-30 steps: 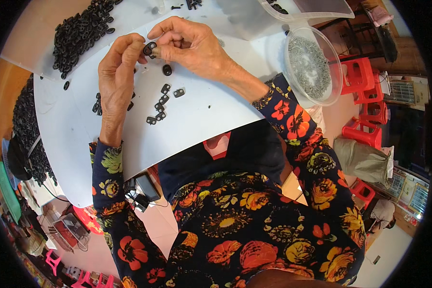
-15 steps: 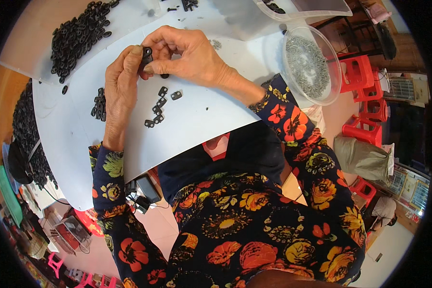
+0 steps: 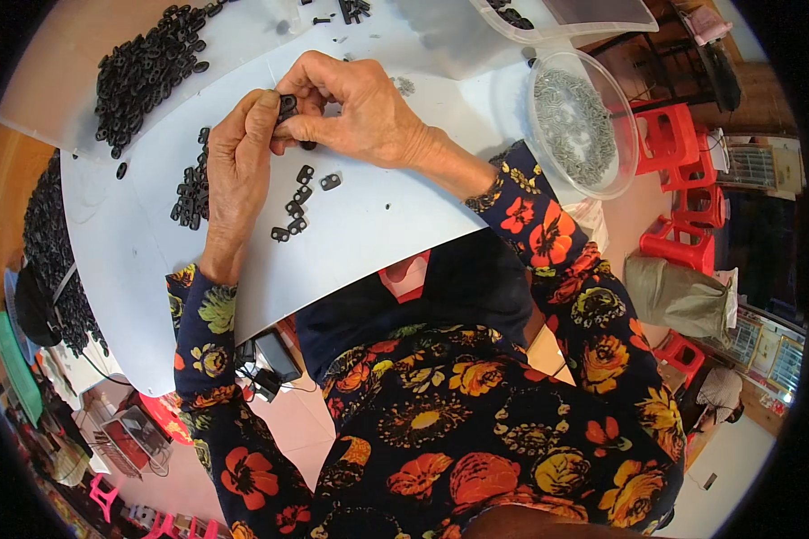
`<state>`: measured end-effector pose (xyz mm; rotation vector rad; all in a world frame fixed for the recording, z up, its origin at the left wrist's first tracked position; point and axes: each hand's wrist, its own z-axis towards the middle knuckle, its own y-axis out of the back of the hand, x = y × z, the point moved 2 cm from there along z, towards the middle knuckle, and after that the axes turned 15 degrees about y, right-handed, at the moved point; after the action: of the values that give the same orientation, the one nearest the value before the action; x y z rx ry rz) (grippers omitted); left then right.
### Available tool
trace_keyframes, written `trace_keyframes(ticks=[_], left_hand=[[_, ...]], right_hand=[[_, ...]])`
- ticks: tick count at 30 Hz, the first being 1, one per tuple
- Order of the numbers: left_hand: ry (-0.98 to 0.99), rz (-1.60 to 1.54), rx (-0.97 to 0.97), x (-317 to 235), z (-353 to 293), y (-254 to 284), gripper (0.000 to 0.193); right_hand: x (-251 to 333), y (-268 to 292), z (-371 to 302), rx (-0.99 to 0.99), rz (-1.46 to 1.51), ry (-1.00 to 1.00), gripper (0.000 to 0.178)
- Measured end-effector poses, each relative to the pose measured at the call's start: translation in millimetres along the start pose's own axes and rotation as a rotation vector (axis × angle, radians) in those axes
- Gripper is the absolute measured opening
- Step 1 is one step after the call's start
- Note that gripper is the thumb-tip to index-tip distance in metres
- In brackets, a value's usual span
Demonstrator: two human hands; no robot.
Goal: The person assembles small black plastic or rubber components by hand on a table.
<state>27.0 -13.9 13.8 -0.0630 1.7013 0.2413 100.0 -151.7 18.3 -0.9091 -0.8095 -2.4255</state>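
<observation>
Over the white tabletop (image 3: 368,234) my hands meet at a small black plastic part (image 3: 287,108) with a hole in it. My left hand (image 3: 241,166) pinches it from the left, its fingertips closed on the part. From the right, the thumb and fingers of my right hand (image 3: 355,112) close on the same part and hide much of it. Below my hands lies a crooked row of small black two-holed pieces (image 3: 295,208), with a single piece (image 3: 331,181) beside it. Partly behind my left hand is a cluster of similar black pieces (image 3: 189,196).
A large heap of black oval parts (image 3: 148,76) fills the far left, and another dark heap (image 3: 49,242) lies beyond the table's left edge. At the right stands a clear round tub (image 3: 627,135) of small metal pieces. Red stools (image 3: 670,135) stand on the floor.
My left hand has shifted slightly right and down, uncovering more of the black cluster. The held part has moved a little right with it. My right hand has barely moved.
</observation>
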Motion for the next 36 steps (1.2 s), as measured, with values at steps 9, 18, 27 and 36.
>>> trace_keyframes(ticks=[9, 18, 27, 36], left_hand=[[-0.008, 0.045, -0.028, -1.6, -2.5, -3.9, 0.033], [-0.038, 0.002, -0.042, 0.8, -3.3, -6.5, 0.035], [0.019, 0.058, -0.027, 1.5, -3.1, -5.7, 0.034], [0.082, -0.111, -0.026, 1.9, -0.3, -13.2, 0.034]], right_hand=[[-0.4, 1.0, -1.0, 0.008, -0.056, 0.085, 0.024], [0.3, 0.5, -1.4, 0.011, -0.068, 0.124, 0.023], [-5.0, -1.2, -4.9, -0.001, -0.003, 0.110, 0.022], [-6.5, 0.4, -0.5, -0.027, 0.068, 0.082, 0.021]])
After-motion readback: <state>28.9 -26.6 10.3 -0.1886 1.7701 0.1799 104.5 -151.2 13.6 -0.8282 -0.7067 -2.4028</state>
